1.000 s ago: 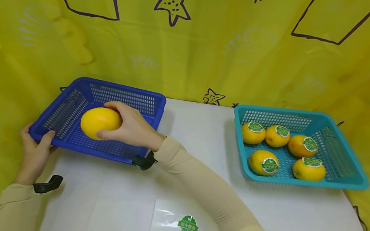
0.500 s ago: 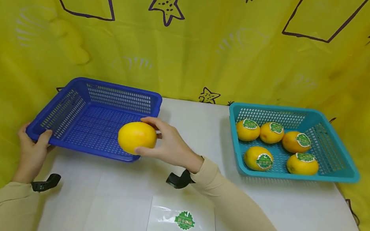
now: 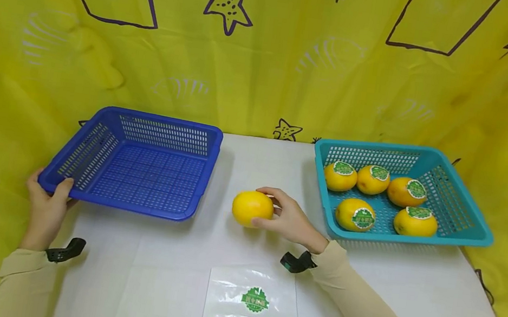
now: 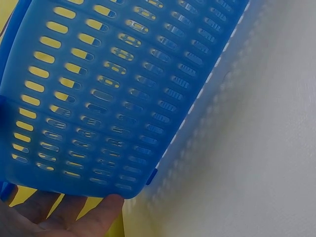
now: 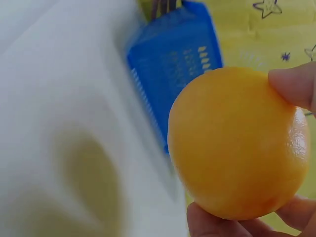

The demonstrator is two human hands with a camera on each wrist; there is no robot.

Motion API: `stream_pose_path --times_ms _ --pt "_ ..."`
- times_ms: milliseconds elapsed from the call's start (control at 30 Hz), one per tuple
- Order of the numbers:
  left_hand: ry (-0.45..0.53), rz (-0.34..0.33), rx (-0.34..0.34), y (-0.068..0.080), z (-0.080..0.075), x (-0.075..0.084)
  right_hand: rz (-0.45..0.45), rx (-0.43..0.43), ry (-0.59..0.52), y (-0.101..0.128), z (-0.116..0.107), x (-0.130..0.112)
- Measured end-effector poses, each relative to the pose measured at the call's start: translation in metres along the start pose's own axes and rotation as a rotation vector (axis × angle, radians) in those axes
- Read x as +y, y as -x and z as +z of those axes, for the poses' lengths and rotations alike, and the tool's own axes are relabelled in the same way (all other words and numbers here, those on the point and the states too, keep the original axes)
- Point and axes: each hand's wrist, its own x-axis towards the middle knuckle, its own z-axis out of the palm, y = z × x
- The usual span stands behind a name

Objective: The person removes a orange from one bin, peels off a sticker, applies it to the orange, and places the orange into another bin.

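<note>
My right hand [image 3: 288, 219] holds a smooth yellow-orange fruit [image 3: 251, 208] between thumb and fingers, over the table between the two baskets. In the right wrist view the fruit [image 5: 239, 143] fills much of the picture, and no sticker shows on the side seen. My left hand [image 3: 45, 215] grips the near left corner of a dark blue plastic basket [image 3: 128, 206], thumb over the rim. The left wrist view has the basket's slotted wall [image 4: 108, 98] close up, with fingers [image 4: 101, 215] against its underside.
A teal basket [image 3: 419, 242] at the right holds several yellow fruits [image 3: 414, 222] with green stickers. A sheet of green round stickers [image 3: 253, 312] lies on the white table [image 3: 144, 268] near the front. Behind hangs a yellow patterned curtain [image 3: 267, 73].
My right hand has carried the fruit out from over the blue basket, rightward to the table's middle. My left hand has stayed on the basket's corner.
</note>
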Motion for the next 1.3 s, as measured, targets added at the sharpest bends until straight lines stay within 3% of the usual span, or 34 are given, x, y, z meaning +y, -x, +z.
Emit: stream_pose_path --times_ms 333,733,867,933,1000,1067,1133,1233,1300 --pt "-0.013 -0.011 0.005 0.002 0.001 0.002 0.043 -0.017 -0.007 0.014 -0.009 0.035" --pt "-0.024 -0.045 -0.037 0.005 -0.001 0.010 0.098 -0.087 -0.146 0.016 -0.009 0.039" --pt "-0.141 -0.016 0.055 0.009 0.002 0.017 0.098 -0.101 -0.132 0.016 -0.011 0.045" --pt "-0.254 0.040 0.138 0.016 0.004 0.023 0.093 -0.112 -0.130 0.017 -0.011 0.045" --pt "-0.326 0.143 0.230 0.025 0.008 0.032 0.093 -0.122 -0.119 0.017 -0.011 0.045" --pt "-0.364 0.301 0.324 0.035 0.018 0.040 0.090 -0.121 -0.098 0.017 -0.012 0.044" --pt "-0.313 0.480 0.385 0.049 0.036 0.048 0.091 -0.112 -0.078 0.016 -0.013 0.043" --pt "-0.173 0.720 0.335 0.078 0.076 0.058 0.092 -0.097 -0.048 0.015 -0.015 0.041" --pt "-0.098 0.824 0.206 0.099 0.104 0.059 0.094 -0.090 -0.041 0.015 -0.016 0.040"
